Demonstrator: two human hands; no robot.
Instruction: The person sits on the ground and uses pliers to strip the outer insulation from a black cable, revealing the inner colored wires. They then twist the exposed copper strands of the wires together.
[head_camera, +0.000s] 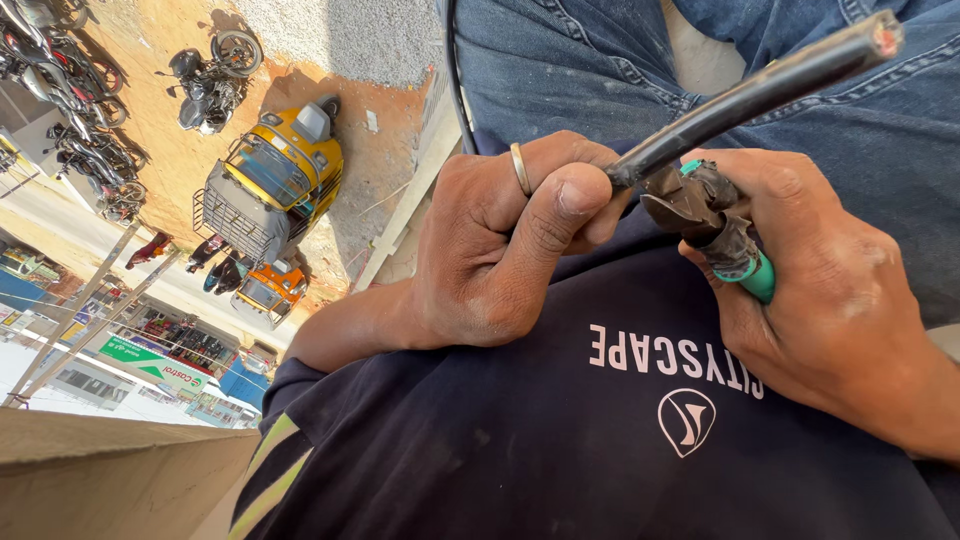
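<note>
A plain metal ring (520, 168) sits on one finger. Below it lies a dark navy shirt (560, 440) with white lettering; above it, blue denim jeans (590, 60).

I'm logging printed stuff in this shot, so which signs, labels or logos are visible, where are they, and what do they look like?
Shop sign: lower left, street below; long green banner, red and white patch.
Shirt print: centre, dark navy shirt; white lettering row.
Shirt logo: below the lettering; white drop-shaped outline.
No screens or packages.
</note>
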